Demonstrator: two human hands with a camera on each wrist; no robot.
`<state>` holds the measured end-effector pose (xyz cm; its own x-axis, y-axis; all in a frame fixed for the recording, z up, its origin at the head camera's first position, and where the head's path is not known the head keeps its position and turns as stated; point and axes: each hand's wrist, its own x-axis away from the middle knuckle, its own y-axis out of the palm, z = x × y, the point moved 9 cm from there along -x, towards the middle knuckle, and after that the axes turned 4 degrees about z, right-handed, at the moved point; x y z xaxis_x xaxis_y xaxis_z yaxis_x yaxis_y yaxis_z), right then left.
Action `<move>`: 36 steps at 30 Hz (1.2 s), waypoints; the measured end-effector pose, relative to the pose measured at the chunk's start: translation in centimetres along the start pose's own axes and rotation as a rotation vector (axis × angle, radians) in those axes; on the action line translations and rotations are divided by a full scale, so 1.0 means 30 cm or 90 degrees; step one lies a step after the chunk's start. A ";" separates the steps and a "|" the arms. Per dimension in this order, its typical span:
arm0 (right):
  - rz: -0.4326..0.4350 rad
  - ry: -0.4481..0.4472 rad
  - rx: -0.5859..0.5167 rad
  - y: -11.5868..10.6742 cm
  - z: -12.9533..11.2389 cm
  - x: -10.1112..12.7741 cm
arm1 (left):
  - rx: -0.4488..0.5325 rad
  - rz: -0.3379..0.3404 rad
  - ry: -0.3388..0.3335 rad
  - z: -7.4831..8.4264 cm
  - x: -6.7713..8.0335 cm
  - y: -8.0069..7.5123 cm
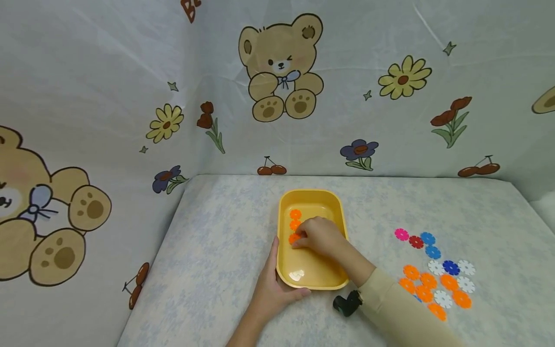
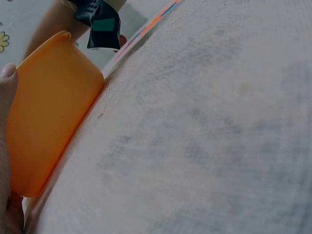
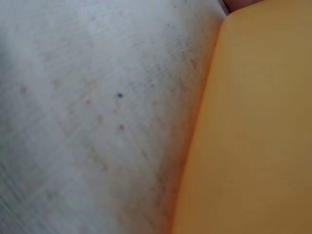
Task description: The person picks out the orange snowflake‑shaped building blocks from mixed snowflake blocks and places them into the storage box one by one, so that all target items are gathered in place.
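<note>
A yellow plastic tray [image 1: 312, 274] lies on the table, its side wall [image 2: 53, 112] filling the left part of the left wrist view. My left hand [image 1: 273, 289] grips its near left corner, fingers along the left side and thumb along the front. Inside the tray, my right hand [image 1: 320, 235] pinches an orange notched disc [image 1: 293, 238] at the tray floor. Two more orange discs [image 1: 295, 213] lie in line just beyond it. The right wrist view shows the tray's outer wall [image 3: 253, 126]; the right fingers are out of sight there.
To the right of the tray lie loose notched discs: several orange ones [image 1: 428, 280], several white ones [image 1: 442, 299], blue ones [image 1: 432, 252], a pink one [image 1: 401, 234] and a red one [image 1: 416, 242]. A dark wrist camera [image 1: 347, 304] hangs by the right sleeve. Bear-printed cloth [image 1: 338, 130] walls the back.
</note>
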<state>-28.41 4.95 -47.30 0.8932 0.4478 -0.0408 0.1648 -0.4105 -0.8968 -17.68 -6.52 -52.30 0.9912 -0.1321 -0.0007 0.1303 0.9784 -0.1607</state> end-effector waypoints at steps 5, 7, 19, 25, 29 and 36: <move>-0.004 0.001 0.014 0.009 0.000 -0.005 | 0.023 -0.013 0.005 0.006 0.001 0.004; -0.003 0.001 0.019 0.010 0.000 -0.005 | 0.036 -0.017 0.001 0.006 0.001 0.006; 0.029 0.024 0.009 -0.002 0.013 0.001 | 0.039 -0.014 0.009 0.013 -0.002 0.007; 0.038 0.020 0.017 -0.010 0.013 0.001 | 0.025 -0.011 0.019 0.012 -0.002 0.007; 0.053 0.001 0.022 -0.031 0.001 0.007 | 0.022 -0.011 0.023 0.013 -0.002 0.008; 0.110 -0.016 0.023 -0.139 -0.017 0.067 | 0.022 -0.011 0.018 0.017 0.000 0.006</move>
<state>-27.08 7.16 -43.43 0.8963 0.3923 -0.2068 -0.0066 -0.4544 -0.8907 -17.63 -6.27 -51.82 0.9880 -0.1522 -0.0261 0.1478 0.9809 -0.1261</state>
